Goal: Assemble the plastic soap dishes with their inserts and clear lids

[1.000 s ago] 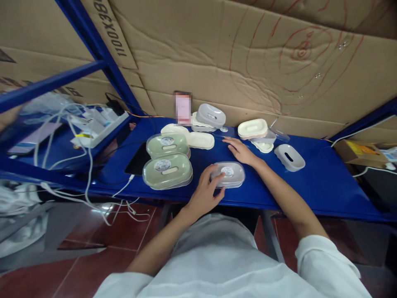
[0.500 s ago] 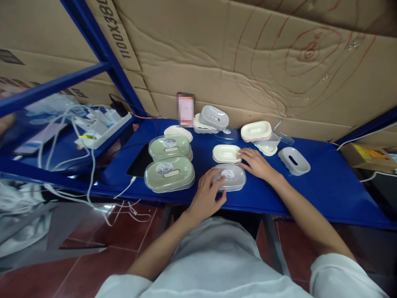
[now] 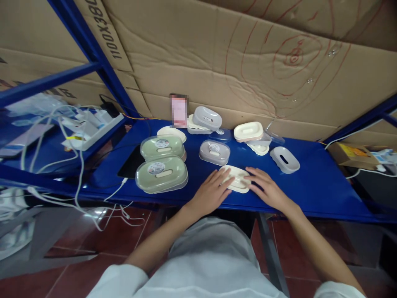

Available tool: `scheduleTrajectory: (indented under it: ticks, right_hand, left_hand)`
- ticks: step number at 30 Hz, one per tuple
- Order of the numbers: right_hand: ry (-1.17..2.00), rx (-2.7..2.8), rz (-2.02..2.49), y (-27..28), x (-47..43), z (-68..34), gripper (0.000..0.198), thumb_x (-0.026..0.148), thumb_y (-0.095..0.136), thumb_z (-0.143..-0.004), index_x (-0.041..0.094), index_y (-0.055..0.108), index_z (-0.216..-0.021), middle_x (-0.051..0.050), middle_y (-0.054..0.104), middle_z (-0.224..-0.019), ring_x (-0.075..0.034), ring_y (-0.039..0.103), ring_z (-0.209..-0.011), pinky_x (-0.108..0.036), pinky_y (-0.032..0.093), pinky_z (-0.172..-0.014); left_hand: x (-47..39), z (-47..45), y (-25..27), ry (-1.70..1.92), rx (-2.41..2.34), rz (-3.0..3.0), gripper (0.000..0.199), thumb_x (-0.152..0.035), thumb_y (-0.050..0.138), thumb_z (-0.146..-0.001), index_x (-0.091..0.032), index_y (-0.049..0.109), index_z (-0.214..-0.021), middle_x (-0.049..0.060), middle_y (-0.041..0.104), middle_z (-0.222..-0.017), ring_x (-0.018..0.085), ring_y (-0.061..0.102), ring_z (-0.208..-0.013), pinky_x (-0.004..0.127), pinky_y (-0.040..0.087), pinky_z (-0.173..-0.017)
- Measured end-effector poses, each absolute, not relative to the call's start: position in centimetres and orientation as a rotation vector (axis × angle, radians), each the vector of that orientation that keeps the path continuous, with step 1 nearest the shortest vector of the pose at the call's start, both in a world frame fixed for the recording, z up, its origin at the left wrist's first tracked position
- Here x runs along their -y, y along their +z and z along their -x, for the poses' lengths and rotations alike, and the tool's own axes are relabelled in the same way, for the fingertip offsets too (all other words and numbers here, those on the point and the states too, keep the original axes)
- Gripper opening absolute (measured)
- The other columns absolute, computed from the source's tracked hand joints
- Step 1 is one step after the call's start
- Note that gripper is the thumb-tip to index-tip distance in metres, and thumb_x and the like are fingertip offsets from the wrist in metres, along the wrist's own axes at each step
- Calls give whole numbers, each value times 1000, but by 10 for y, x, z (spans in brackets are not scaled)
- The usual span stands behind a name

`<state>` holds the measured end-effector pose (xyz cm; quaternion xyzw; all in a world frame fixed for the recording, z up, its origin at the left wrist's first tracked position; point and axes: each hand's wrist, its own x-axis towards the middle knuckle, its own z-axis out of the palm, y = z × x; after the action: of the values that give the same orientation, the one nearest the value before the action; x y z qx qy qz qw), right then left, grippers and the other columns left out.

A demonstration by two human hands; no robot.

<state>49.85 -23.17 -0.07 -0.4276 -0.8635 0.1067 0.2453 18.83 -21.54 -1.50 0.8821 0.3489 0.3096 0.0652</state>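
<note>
A shallow cream soap dish [image 3: 239,173] lies near the front edge of the blue table, between my two hands. From its left side, my left hand [image 3: 211,191] reaches over it with spread fingers resting on it. At the opposite end, my right hand [image 3: 269,189] touches the rim with its fingers apart. Just behind is a grey soap dish under a clear lid with a round label [image 3: 214,151]. To the left, two green lidded soap dishes [image 3: 161,176] stand one behind the other. A grey dish with a long slot [image 3: 284,159] lies off to the right.
Along the back are a phone [image 3: 179,111] propped upright, stacked grey dishes [image 3: 207,118], and cream dishes [image 3: 248,130] on other parts. A black flat object [image 3: 127,163] and white cables [image 3: 81,178] lie left. Cardboard [image 3: 198,54] walls the rear.
The grey lidded dish has gone from the front to the back, and the cream dish has come forward in its place. Both hands are now at the cream dish.
</note>
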Motion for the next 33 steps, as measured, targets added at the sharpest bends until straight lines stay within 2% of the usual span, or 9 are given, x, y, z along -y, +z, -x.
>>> scheduleTrajectory:
  ticks: [6,9,12,15,18,20,23,28,33]
  right_hand:
    - [192,2263,1128,31,108,-461,45,54,48,-109,35,64,-146,-6,64,-153,-32,58,-144,-59,47,-121]
    - [80,2289,1138,38,41,-420,48,52,50,-109,27,63,-147,-11,62,-155,-35,54,-147,-62,38,-123]
    - [7,2325,1170,42,2,-380,46,48,56,-105,19,69,-139,-17,65,-151,-40,56,-143,-66,30,-122]
    - [17,2333,1186,49,-6,-360,38,44,52,-107,19,75,-125,-17,76,-133,-40,64,-129,-69,27,-121]
    - [11,2261,1185,59,15,-369,43,47,43,-110,22,74,-126,-14,77,-129,-39,64,-129,-68,28,-122]
    - [7,2176,1155,63,45,-388,45,53,44,-109,24,73,-129,-12,75,-132,-38,64,-131,-65,33,-122]
    - [32,2069,1136,57,111,-425,42,55,51,-107,30,71,-134,-9,74,-136,-36,66,-131,-61,44,-119]
    - [163,1997,1212,7,236,-465,37,41,64,-103,36,68,-139,-7,74,-135,-35,67,-132,-64,50,-119]
    - [291,2074,1170,-34,289,-450,40,24,62,-104,37,65,-142,-5,73,-135,-31,63,-140,-65,46,-125]
  left_hand:
    - [242,-165,-24,735,-1028,-2708,28,-24,53,-109,-24,69,-132,11,64,-152,27,63,-136,48,51,-113]
    - [244,-152,-20,772,-1034,-2688,24,-25,58,-107,-23,72,-127,10,69,-145,26,67,-126,45,54,-105]
    - [244,-144,-20,858,-1003,-2611,17,-25,63,-106,-24,75,-118,7,71,-142,23,68,-125,42,54,-104]
    - [243,-142,-26,909,-1004,-2534,15,-27,65,-105,-26,77,-114,5,72,-142,23,68,-127,43,54,-108]
    - [244,-144,-33,890,-1009,-2515,16,-28,65,-105,-27,77,-116,5,71,-143,24,67,-130,45,55,-110]
    - [244,-145,-36,889,-1017,-2509,20,-28,67,-104,-28,76,-121,6,69,-146,25,66,-133,48,56,-111]
    - [245,-145,-38,936,-1059,-2466,40,-27,70,-101,-31,67,-141,10,58,-158,28,60,-143,51,54,-117]
    - [246,-142,-34,1011,-1110,-2361,77,-28,74,-98,-35,38,-165,14,32,-175,33,43,-158,54,48,-124]
    - [243,-143,-26,999,-1066,-2399,83,-26,71,-100,-34,27,-170,14,28,-178,33,29,-165,56,41,-129]
